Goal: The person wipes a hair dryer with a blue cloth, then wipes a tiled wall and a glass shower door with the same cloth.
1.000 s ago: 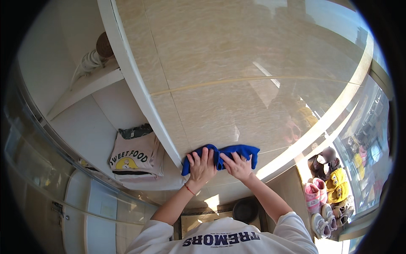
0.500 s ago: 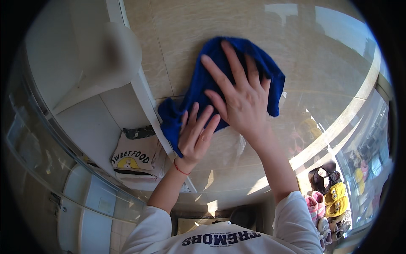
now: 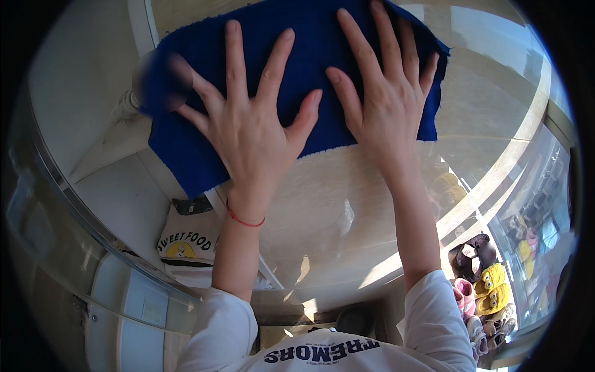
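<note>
A blue cloth [image 3: 310, 124] is spread out on a glossy beige tiled surface [image 3: 310, 204], its lower left corner hanging across the edge of the white shelf unit. My left hand [image 3: 251, 121], with a red string on its wrist, lies over the left half of the cloth with its fingers spread wide. Flat on the right half is my right hand [image 3: 387, 99], its fingers stretched out and slightly apart. A blurred patch hides the tips of my left hand's outer fingers and some of the cloth's left edge.
Folded clothes [image 3: 189, 239] lie in the open white shelf [image 3: 118, 198] to the left. Several pairs of shoes, among them yellow slippers [image 3: 491, 289], stand at the lower right beside a glass panel [image 3: 536, 260]. Sunlight falls in patches on the tiles.
The cloth, bunched on its left side before, is now spread wider and reaches further left. My left hand has moved up and opened out over it; my right hand has shifted slightly up and right.
</note>
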A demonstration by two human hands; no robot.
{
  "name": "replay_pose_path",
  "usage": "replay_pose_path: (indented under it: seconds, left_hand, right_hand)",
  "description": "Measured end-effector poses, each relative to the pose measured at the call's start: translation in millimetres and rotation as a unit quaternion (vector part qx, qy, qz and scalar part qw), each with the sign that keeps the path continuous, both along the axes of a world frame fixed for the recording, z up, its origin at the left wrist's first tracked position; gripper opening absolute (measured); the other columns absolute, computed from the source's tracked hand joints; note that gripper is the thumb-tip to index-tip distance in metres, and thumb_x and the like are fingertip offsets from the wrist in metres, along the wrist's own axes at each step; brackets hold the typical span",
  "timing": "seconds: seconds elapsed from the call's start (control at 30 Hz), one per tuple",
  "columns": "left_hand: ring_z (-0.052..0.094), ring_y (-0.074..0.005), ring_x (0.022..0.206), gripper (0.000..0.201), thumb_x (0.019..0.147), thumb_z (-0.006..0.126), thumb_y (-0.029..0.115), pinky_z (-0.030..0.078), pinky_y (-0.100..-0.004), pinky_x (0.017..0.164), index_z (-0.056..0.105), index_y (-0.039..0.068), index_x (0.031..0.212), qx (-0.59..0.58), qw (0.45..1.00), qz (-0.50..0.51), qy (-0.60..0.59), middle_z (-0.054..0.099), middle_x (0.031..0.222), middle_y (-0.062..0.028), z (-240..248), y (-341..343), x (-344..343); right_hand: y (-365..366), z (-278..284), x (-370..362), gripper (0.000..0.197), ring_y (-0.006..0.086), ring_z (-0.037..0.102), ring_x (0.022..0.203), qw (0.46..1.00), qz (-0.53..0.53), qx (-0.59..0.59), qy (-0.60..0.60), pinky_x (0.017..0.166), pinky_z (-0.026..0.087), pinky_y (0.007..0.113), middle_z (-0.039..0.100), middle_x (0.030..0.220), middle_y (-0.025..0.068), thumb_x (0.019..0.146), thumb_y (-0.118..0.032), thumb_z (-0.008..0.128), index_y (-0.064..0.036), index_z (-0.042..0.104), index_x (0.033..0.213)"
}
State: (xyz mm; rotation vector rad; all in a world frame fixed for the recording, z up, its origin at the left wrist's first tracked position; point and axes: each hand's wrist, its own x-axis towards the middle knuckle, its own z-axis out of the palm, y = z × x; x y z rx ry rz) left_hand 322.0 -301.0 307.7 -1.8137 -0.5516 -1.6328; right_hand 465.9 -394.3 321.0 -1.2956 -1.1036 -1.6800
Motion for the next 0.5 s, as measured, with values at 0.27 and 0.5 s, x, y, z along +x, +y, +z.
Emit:
replay_pose_path:
  seconds: [0.27, 0.5]
  left_hand:
    - [0.039, -0.0468, 0.108, 0.043, 0.079, 0.063, 0.064, 0.029, -0.0677, 0.094, 0.072, 0.029, 0.103, -0.132, 0.979, 0.013, 0.156, 0.050, 0.118, -0.0118, -219, -29, 2]
    - [0.029, -0.0539, 0.133, 0.043, 0.087, 0.064, 0.051, 0.018, -0.0642, 0.109, 0.065, 0.034, 0.126, -0.101, 0.978, -0.080, 0.162, 0.041, 0.148, -0.0136, -164, -36, 5]
  right_hand:
    - [-39, -243, 14, 0.053, 0.0420, 0.046, 0.121, 0.964, -0.001, -0.219, 0.150, 0.100, 0.026, 0.062, 0.043, 0.145, 0.0191, 0.085, -0.051, 0.063, -0.0211, 0.060, 0.128]
    - [-59, -219, 44, 0.053, 0.0385, 0.052, 0.121, 0.963, -0.001, -0.229, 0.141, 0.111, 0.014, 0.063, 0.045, 0.146, 0.0188, 0.090, -0.054, 0.056, -0.0200, 0.061, 0.131]
